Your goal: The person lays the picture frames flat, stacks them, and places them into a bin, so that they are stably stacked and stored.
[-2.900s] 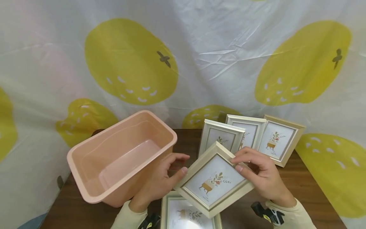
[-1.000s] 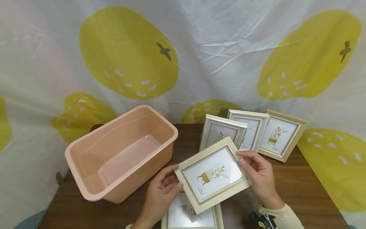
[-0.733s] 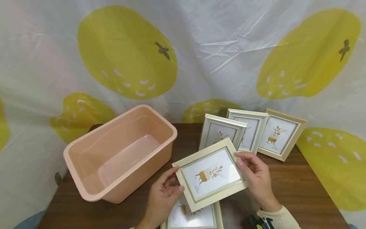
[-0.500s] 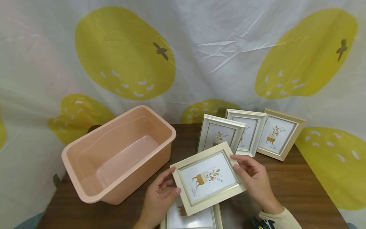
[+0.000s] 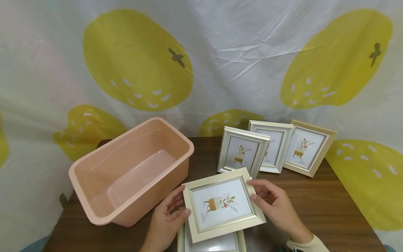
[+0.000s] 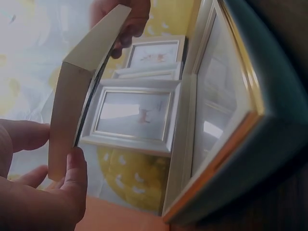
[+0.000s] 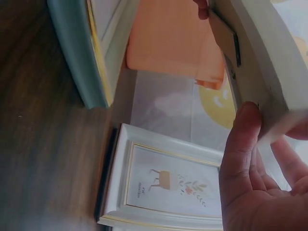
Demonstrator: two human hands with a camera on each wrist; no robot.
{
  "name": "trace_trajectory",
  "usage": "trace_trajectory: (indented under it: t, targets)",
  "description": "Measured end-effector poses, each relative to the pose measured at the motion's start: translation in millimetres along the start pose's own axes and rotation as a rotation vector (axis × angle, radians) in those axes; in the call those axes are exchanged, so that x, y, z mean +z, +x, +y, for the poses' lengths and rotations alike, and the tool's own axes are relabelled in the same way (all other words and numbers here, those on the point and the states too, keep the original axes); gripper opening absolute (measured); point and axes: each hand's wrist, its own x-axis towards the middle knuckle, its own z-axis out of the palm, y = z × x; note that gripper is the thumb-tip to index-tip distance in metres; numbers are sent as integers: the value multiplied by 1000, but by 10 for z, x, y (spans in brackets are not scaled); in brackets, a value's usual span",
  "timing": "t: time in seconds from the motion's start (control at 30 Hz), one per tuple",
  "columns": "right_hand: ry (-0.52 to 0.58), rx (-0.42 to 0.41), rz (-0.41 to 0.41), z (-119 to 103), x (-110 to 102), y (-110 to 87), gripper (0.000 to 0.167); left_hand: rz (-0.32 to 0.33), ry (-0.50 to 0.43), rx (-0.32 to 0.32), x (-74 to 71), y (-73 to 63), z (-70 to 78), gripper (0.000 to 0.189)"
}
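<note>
Cream picture frame could slip or knock its neighbours beside the tub

Held aloft just right of the pink tub, it is clamped at both short ends: the left hand's grip pinches the end nearer the tub, the right hand's the end farther away. Should either grip loosen, that end could drop onto the lower frame, lying right of the tub, and scuff its face. Pushed farther from the tub, it might bump the silver standing frame and topple it against the white one beyond. Swung low towards the tub, it could catch the wall.
</note>
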Motion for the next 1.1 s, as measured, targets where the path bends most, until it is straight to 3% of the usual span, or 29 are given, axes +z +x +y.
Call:
trace_trajectory:
  t: [0.2, 0.3, 0.43, 0.6, 0.8, 1.1]
  targets:
    - [6, -26, -65, 51, 31, -86, 39, 3, 17, -49, -73, -34, 5, 67]
    - [-7, -34, -80, 89, 56, -135, 40, 0, 19, -44, -98, -55, -10, 66]
    - [-2, -19, -107, 153, 106, -212, 41, 2, 29, -36, -129, -79, -56, 65]
    - [-4, 12, -142, 229, 161, -302, 42, 5, 52, -78, -165, -94, -123, 65]
    - [2, 49, -197, 257, 209, -378, 43, -40, 136, -158, -241, -147, -123, 64]
    - [16, 71, -222, 275, 242, -437, 46, -87, 190, -203, -306, -177, -192, 67]
